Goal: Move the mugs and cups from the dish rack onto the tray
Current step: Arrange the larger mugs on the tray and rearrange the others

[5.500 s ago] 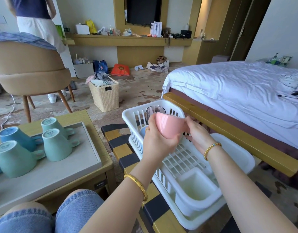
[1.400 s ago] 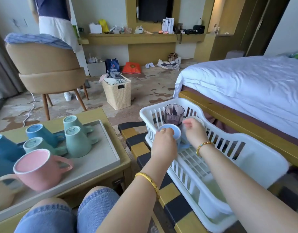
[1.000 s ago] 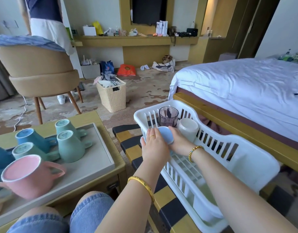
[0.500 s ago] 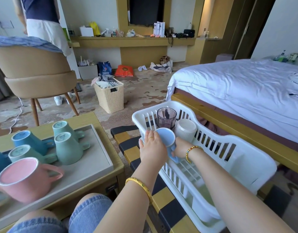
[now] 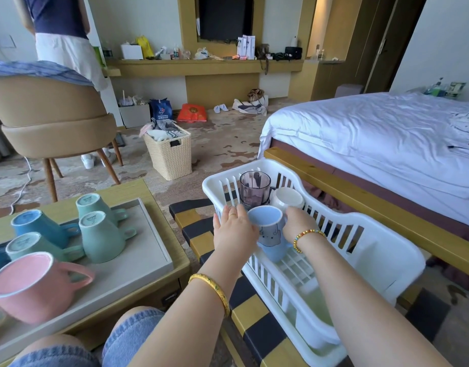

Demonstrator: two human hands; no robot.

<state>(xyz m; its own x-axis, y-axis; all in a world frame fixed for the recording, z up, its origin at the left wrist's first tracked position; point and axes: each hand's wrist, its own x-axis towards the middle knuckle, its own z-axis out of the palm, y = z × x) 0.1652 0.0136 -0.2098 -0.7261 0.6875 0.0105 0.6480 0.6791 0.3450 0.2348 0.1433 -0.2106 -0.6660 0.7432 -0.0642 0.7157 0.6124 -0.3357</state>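
Note:
A light blue mug (image 5: 271, 234) with a cartoon face is held upright over the white dish rack (image 5: 365, 250). My left hand (image 5: 234, 234) grips its left side and my right hand (image 5: 298, 225) holds its right side. Behind it in the rack stand a clear purple cup (image 5: 254, 188) and a white cup (image 5: 287, 199). On the grey tray (image 5: 138, 263) at the left, several mugs rest upside down: a pink one (image 5: 29, 286) nearest, teal and blue ones (image 5: 101, 235) behind.
The rack sits on a yellow and black checked stool (image 5: 199, 234). The tray lies on a low wooden table. A bed with a wooden frame (image 5: 360, 189) runs along the right. A wicker basket (image 5: 170, 152), a chair and a standing person are further back left.
The pink mug went from my hands onto the tray. Both hands then took the light blue mug in the rack, turned it from upside down to upright and lifted it.

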